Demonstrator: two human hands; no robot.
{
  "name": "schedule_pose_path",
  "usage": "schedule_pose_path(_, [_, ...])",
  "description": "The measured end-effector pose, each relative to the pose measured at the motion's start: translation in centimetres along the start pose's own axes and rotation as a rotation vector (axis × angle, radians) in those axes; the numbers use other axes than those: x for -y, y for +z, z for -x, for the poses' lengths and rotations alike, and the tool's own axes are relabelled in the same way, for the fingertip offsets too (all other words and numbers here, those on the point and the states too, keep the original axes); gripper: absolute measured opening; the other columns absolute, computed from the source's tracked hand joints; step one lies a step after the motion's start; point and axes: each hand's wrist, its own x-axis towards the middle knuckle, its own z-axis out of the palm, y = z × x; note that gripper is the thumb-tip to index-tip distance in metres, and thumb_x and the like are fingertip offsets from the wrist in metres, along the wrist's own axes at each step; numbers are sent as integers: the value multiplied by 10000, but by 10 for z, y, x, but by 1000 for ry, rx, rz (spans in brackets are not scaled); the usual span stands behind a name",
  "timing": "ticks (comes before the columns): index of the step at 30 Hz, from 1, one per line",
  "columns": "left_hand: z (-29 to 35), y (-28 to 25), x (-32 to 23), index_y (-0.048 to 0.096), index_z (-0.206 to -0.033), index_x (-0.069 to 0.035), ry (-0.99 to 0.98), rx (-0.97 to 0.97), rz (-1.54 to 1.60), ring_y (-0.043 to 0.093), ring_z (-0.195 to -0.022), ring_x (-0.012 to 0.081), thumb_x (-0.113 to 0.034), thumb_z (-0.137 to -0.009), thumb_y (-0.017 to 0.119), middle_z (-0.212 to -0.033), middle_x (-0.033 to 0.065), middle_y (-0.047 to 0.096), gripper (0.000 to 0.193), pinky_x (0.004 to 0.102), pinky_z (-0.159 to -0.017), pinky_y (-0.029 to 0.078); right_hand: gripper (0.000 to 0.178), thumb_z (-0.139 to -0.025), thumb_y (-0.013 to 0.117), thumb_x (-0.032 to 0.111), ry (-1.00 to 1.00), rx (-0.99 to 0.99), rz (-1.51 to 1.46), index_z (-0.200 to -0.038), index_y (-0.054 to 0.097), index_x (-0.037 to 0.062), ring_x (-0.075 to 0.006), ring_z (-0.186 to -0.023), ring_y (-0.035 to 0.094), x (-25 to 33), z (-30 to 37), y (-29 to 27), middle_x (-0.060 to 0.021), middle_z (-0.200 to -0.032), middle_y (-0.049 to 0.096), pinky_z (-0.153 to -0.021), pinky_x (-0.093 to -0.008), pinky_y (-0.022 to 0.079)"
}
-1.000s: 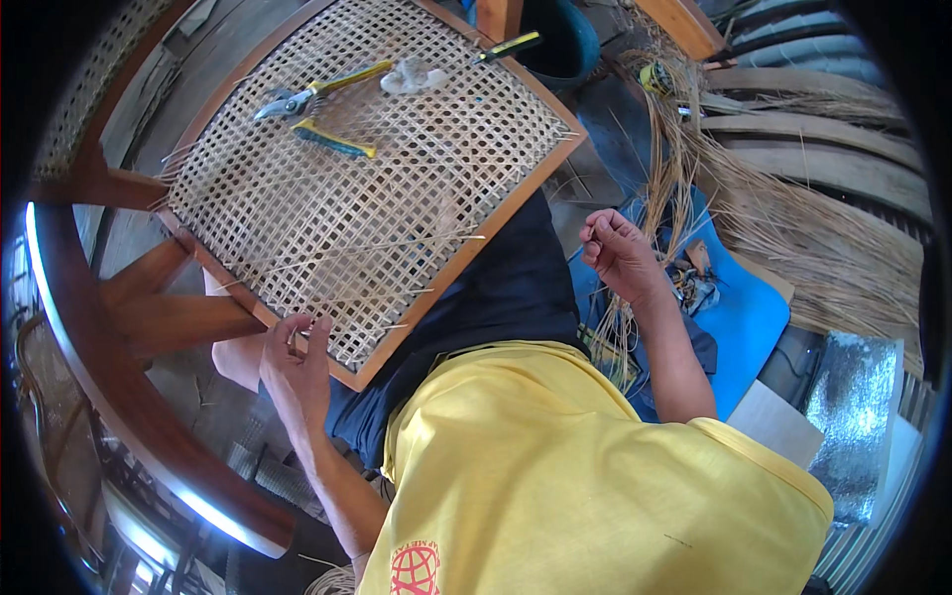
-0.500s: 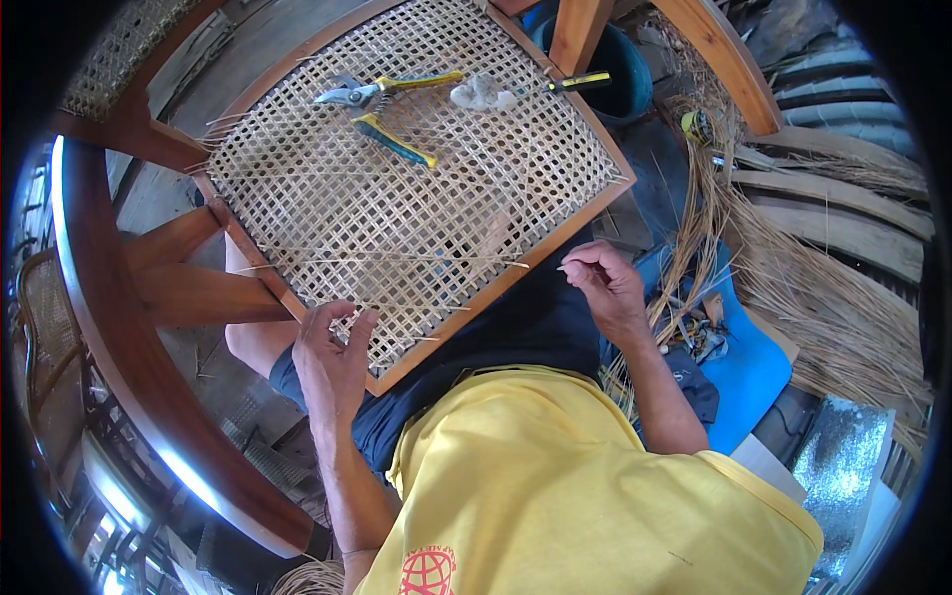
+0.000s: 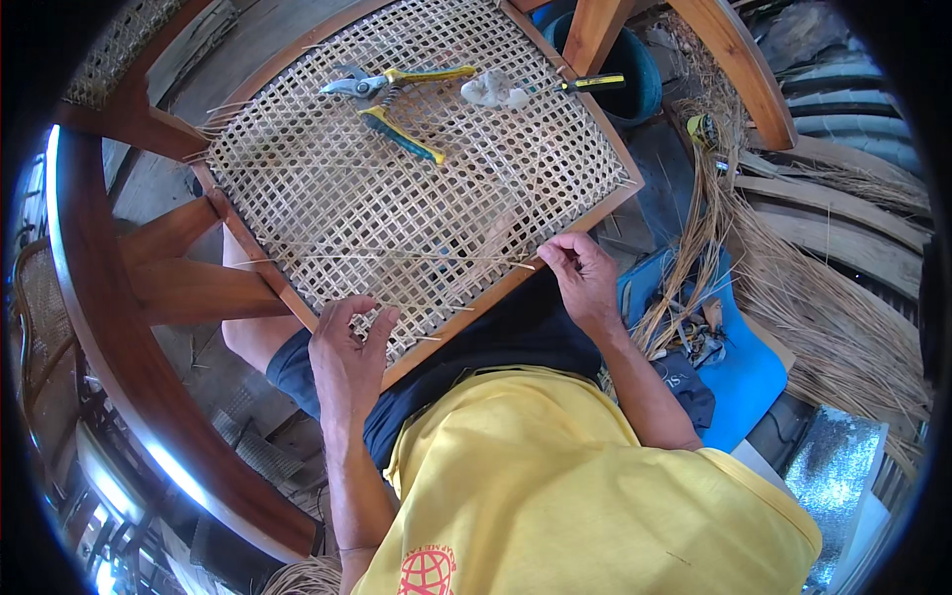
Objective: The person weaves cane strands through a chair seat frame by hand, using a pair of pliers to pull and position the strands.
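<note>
A wooden chair seat frame (image 3: 466, 315) with a woven cane panel (image 3: 387, 223) lies across my lap. My left hand (image 3: 349, 347) rests at its near left corner, thumb and fingers apart over the weave, with no strand visible between them. My right hand (image 3: 583, 283) is at the near right rail, thumb and forefinger pinched together. Whatever is between those fingertips is too small to make out. Close by them ends a loose cane strand (image 3: 436, 258) that runs across the panel. On the panel lie spread pruning shears (image 3: 382, 99) with yellow-green handles and a whitish lump (image 3: 494, 91).
A black-and-yellow handled tool (image 3: 593, 83) lies over the far right rail, above a dark green bucket (image 3: 635, 84). Bundled cane strands (image 3: 793, 278) spread at right, beside a blue plastic seat (image 3: 749, 367) holding scraps. A curved wooden chair part (image 3: 129, 367) stands at left.
My right hand has moved left and up to the seat's near rail. My left hand has shifted slightly right. The seat and tools have shifted slightly right in view.
</note>
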Motion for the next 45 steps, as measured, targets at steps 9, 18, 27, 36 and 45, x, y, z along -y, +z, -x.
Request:
schedule_pose_path(9, [-5, -1, 3, 716, -1006, -2, 15, -6, 22, 433, -576, 80, -208, -873, 808, -900, 46, 661, 262, 257, -530, 380, 92, -934, 743, 97, -92, 23, -73, -936, 680, 29, -99, -701, 511, -1, 1, -2, -24, -805, 604, -648, -257, 439])
schedule_pose_path(18, [-10, 15, -16, 709, -1016, 9, 233, 11, -15, 501, -615, 102, -200, -866, 818, -922, 77, 662, 279, 279, -542, 415, 96, -911, 753, 74, -135, 6, 53, -922, 671, 27, -156, -732, 575, -5, -6, 2, -48, -803, 631, -683, -297, 483])
schedule_pose_path(27, [-1, 4, 1, 711, -1014, 4, 21, 29, 44, 468, -579, 92, -202, -880, 805, -930, 70, 672, 263, 269, -534, 406, 98, -913, 734, 69, -172, -9, 149, -899, 645, 33, -229, -755, 587, 0, -8, 5, -67, -797, 627, -695, -347, 488])
schedule_pose_path(36, [-8, -1, 5, 717, -1014, -8, 18, 2, 24, 414, -568, 73, -203, -882, 798, -914, 44, 674, 250, 253, -523, 374, 109, -856, 738, 48, -477, 23, 283, -877, 633, 34, -332, -758, 582, -6, -12, 3, -114, -810, 607, -705, -419, 483])
schedule_pose_path(45, [-11, 1, -3, 716, -1014, -7, 36, 1, 34, 412, -566, 67, -197, -882, 795, -914, 37, 668, 245, 252, -516, 367, 111, -811, 698, 46, -641, 310, 481, -802, 588, 43, -324, -756, 590, -1, -30, -4, -114, -754, 556, -722, -430, 485])
